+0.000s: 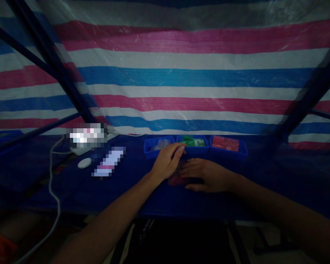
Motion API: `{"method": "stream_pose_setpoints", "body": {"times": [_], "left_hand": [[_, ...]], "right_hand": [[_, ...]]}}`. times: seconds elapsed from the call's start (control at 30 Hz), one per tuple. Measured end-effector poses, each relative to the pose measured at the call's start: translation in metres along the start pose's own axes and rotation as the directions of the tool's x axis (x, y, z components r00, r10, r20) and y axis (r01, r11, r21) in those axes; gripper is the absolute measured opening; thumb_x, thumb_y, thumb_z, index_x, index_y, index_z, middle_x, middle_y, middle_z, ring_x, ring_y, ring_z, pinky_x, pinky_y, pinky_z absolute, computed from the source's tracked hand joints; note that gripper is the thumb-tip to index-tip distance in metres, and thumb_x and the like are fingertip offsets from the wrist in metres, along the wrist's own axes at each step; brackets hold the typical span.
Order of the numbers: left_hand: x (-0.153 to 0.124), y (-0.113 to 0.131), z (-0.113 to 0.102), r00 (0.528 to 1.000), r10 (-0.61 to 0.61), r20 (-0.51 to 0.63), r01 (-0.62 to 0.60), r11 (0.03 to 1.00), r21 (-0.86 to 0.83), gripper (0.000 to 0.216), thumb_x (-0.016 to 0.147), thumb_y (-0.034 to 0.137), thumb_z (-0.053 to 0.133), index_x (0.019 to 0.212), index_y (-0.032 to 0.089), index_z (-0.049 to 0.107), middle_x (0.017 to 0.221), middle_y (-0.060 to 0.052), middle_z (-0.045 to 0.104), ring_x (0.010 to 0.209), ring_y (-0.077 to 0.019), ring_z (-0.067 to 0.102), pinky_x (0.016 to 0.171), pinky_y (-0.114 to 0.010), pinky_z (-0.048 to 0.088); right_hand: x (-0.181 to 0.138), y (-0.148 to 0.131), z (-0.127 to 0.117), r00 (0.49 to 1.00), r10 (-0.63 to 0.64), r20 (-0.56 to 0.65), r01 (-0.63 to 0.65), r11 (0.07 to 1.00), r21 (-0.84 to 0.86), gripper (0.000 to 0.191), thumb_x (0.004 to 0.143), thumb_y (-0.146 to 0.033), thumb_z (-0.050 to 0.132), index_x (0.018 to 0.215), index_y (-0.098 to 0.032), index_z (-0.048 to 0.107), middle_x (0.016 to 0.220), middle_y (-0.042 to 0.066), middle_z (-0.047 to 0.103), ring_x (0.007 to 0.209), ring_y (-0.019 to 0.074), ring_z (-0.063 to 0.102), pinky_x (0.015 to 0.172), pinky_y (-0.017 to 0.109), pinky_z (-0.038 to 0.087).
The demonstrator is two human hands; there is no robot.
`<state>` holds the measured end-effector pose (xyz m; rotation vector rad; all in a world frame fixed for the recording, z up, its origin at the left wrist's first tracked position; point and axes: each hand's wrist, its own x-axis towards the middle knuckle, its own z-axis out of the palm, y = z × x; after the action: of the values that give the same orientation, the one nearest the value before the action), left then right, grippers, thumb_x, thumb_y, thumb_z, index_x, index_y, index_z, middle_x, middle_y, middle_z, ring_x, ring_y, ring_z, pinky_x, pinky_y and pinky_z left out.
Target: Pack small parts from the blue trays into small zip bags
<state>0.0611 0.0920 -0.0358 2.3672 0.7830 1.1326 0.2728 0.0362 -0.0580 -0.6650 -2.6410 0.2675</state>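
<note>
Head view: a reddish, partly see-through packet (177,179) was seen on the blue table (167,201), between the two hands and partly hidden by them; its exact form was lost in dimness. It was overlapped from the right by the right hand (206,174), which was held palm down, fingers stretched and thumb apart, with nothing visibly clasped. The left hand (167,159) was curled just beyond the packet; whether anything was gripped inside could not be told.

Since the packet was seemingly not pinned, it was judged liable to be slid or creased if the right fingers were dragged. On the far side, the left bin (151,154), middle bin (198,150) and right bin (228,154) were set in a close row, with clear, green and red contents respectively. By a careless reach, the left or middle bin could be nudged and loose contents mixed, a risk judged to be raised by poor light. Farther left, a white cable (56,200) was draped over the near edge, where it could be snagged by a swept elbow.
</note>
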Motion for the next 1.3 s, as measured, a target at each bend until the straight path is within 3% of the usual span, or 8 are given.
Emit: {"method": "stream_pose_setpoints", "body": {"times": [0.17, 0.5, 0.63, 0.77, 0.93, 1.07, 1.2, 1.3], "left_hand": [[0.0, -0.001, 0.0, 1.0, 0.004, 0.012, -0.005, 1.0, 0.002, 0.038, 0.109, 0.039, 0.037, 0.118, 0.019, 0.068, 0.102, -0.005, 0.075, 0.103, -0.0215, 0.069, 0.097, -0.038, 0.051], [0.001, -0.008, 0.002, 0.998, 0.018, 0.055, -0.017, 1.0, -0.015, 0.035, 0.108, 0.038, 0.041, 0.119, 0.02, 0.069, 0.109, -0.007, 0.074, 0.106, -0.0223, 0.069, 0.099, -0.039, 0.05], [0.0, -0.006, 0.0, 0.969, 0.157, 0.193, -0.136, 0.984, -0.117, 0.031, 0.106, 0.038, 0.046, 0.115, 0.02, 0.07, 0.12, -0.01, 0.07, 0.116, -0.0236, 0.065, 0.104, -0.041, 0.048], [-0.001, -0.004, 0.0, 0.942, 0.206, 0.264, -0.17, 0.973, -0.154, 0.041, 0.093, 0.046, 0.069, 0.126, 0.02, 0.066, 0.124, -0.011, 0.068, 0.117, -0.0258, 0.064, 0.103, -0.041, 0.049], [-0.001, -0.012, 0.007, 0.982, -0.036, 0.186, 0.048, 0.997, -0.063, 0.034, 0.092, 0.046, 0.07, 0.113, 0.019, 0.072, 0.105, -0.008, 0.075, 0.097, -0.024, 0.07, 0.091, -0.041, 0.054], [-0.001, -0.018, 0.012, 0.968, -0.16, 0.195, 0.218, 0.919, -0.329, 0.034, 0.093, 0.042, 0.069, 0.115, 0.017, 0.07, 0.109, -0.009, 0.076, 0.096, -0.0237, 0.073, 0.089, -0.041, 0.058], [0.0, -0.02, 0.015, 0.967, -0.167, 0.194, 0.244, 0.829, -0.503, 0.034, 0.092, 0.038, 0.071, 0.12, 0.018, 0.067, 0.119, -0.011, 0.074, 0.107, -0.0244, 0.073, 0.099, -0.045, 0.057], [0.001, -0.025, 0.017, 0.974, -0.171, 0.147, 0.222, 0.837, -0.499, 0.038, 0.092, 0.037, 0.072, 0.124, 0.019, 0.064, 0.121, -0.012, 0.073, 0.11, -0.0236, 0.072, 0.101, -0.045, 0.056]], "right_hand": [[-0.011, 0.011, -0.009, 0.991, 0.118, -0.062, -0.119, 0.993, -0.016, 0.036, 0.09, -0.047, 0.073, 0.115, -0.021, 0.071, 0.108, 0.009, 0.075, 0.102, 0.0255, 0.066, 0.093, 0.042, 0.05], [-0.006, 0.008, -0.003, 0.997, 0.046, -0.067, -0.043, 0.998, 0.041, 0.021, 0.088, -0.011, 0.065, 0.103, -0.023, 0.072, 0.101, 0.006, 0.073, 0.098, 0.0221, 0.065, 0.09, 0.038, 0.05], [-0.009, 0.008, -0.007, 0.976, 0.143, -0.163, -0.121, 0.983, 0.135, 0.016, 0.086, -0.01, 0.063, 0.096, -0.022, 0.069, 0.096, 0.005, 0.071, 0.093, 0.0208, 0.065, 0.086, 0.036, 0.051], [-0.012, 0.014, -0.01, 0.888, 0.36, -0.285, -0.251, 0.9, 0.355, 0.009, 0.088, -0.016, 0.063, 0.092, -0.022, 0.067, 0.092, 0.002, 0.07, 0.086, 0.0183, 0.065, 0.082, 0.033, 0.05], [-0.013, 0.027, -0.011, 0.735, 0.601, -0.314, -0.249, 0.67, 0.7, 0.017, 0.096, -0.036, 0.06, 0.09, -0.021, 0.065, 0.087, 0.0, 0.065, 0.081, 0.0168, 0.062, 0.077, 0.031, 0.049], [-0.01, 0.027, -0.01, 0.688, 0.659, -0.305, -0.18, 0.562, 0.807, 0.027, 0.094, -0.048, 0.065, 0.102, -0.023, 0.067, 0.095, 0.002, 0.07, 0.089, 0.0188, 0.066, 0.086, 0.035, 0.053], [-0.007, 0.022, -0.009, 0.62, 0.702, -0.35, -0.2, 0.573, 0.795, 0.029, 0.08, -0.046, 0.081, 0.096, -0.024, 0.07, 0.097, 0.003, 0.075, 0.091, 0.0208, 0.071, 0.088, 0.037, 0.057], [-0.006, 0.024, -0.007, 0.566, 0.699, -0.437, -0.23, 0.643, 0.73, 0.028, 0.082, -0.048, 0.079, 0.093, -0.024, 0.071, 0.092, 0.004, 0.075, 0.086, 0.0218, 0.072, 0.083, 0.038, 0.06]]}}
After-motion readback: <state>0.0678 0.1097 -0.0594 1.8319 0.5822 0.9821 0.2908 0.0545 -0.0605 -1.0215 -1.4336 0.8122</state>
